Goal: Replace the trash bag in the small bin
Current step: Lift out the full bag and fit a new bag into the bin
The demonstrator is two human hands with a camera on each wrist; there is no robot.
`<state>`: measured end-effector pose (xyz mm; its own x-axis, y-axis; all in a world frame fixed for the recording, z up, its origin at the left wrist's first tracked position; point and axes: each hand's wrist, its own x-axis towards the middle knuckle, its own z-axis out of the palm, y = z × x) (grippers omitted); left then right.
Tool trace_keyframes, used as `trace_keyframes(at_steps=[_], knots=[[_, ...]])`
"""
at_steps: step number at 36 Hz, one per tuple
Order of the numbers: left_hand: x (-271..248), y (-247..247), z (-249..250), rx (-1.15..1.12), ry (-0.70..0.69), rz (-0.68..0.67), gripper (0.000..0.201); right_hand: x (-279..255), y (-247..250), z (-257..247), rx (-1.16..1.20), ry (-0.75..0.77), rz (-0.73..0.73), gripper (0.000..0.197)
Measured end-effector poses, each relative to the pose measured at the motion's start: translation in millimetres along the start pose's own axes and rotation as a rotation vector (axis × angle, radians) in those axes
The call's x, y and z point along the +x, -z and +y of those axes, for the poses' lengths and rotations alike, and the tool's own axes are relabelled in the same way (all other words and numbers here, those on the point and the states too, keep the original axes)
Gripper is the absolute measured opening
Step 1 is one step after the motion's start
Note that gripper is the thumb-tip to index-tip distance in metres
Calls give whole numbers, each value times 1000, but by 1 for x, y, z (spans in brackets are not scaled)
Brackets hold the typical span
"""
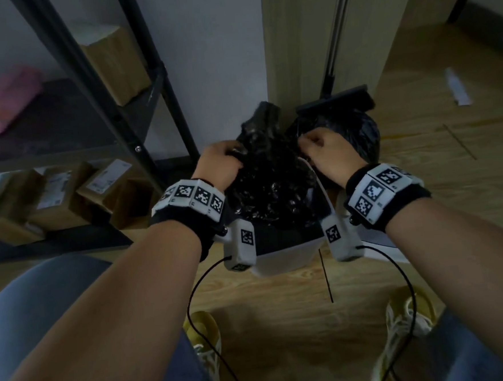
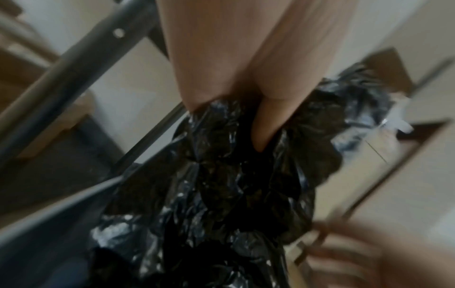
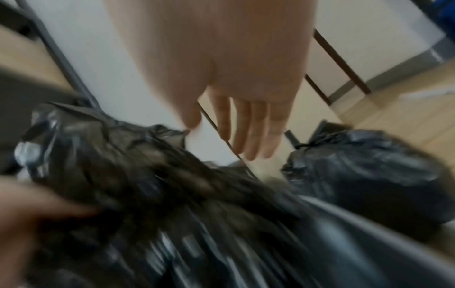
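Observation:
A small white bin point(image 1: 285, 259) with a dark inside stands on the wooden floor between my feet. A crumpled black trash bag point(image 1: 273, 182) rises out of its mouth. My left hand point(image 1: 221, 162) grips the bag's upper left part, and the left wrist view shows its fingers point(image 2: 268, 120) sunk into the plastic point(image 2: 221, 175). My right hand point(image 1: 325, 152) hovers at the bag's right edge; in the blurred right wrist view its fingers point(image 3: 246, 132) hang fairly straight and the thumb just touches a corner of the bag point(image 3: 147, 185). The bin's rim point(image 3: 369, 224) shows below.
A full, tied black bag point(image 1: 356, 132) sits just behind the bin on the right. Behind it a broom head point(image 1: 336, 99) leans against a wooden cabinet point(image 1: 293, 38). A dark metal rack point(image 1: 153, 87) with cardboard boxes point(image 1: 57, 198) stands to the left. Bare floor lies nearer me.

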<state>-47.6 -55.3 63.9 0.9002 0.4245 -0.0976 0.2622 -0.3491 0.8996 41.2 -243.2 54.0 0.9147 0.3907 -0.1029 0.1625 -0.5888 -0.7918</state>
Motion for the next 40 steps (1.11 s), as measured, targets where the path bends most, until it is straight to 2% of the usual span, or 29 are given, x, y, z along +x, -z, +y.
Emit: trace_keyframes(at_steps=[3,6,10,12,15,19,21,23,26,30,33,36,38,40], knots=[[-5,-6,-1,230,-146,-82,20,3,0,-12,206,-77,-17,65],[-12,-13,-2,341,-181,-192,29,4,-4,-14,216,-119,-37,75],[-13,-15,-4,423,-87,-401,40,5,-13,-5,78,-81,-39,35],[-12,-12,-7,442,-5,-451,43,5,-15,-1,71,-53,-35,27],[-11,-10,-8,354,49,-349,36,4,-13,-1,139,-15,-30,27],[-3,-8,-12,243,-1,-126,24,1,-5,-8,244,55,-9,36],[6,-8,-18,297,-28,-20,22,0,-1,-13,284,107,-36,39],[12,-7,-24,369,-37,6,30,0,2,-17,334,132,-89,41],[17,-8,-28,426,-91,-95,56,0,3,-23,423,127,-149,45],[11,-13,-27,588,-123,-273,73,-4,8,-30,538,108,-187,43],[4,-18,-29,688,-45,-394,69,-5,12,-31,611,94,-152,44],[3,-19,-37,827,21,-507,60,1,15,-24,684,56,-33,45],[2,-19,-39,946,-1,-528,54,7,19,-16,720,20,46,45],[3,-19,-38,1045,-41,-500,39,14,21,-8,690,-27,121,44]])
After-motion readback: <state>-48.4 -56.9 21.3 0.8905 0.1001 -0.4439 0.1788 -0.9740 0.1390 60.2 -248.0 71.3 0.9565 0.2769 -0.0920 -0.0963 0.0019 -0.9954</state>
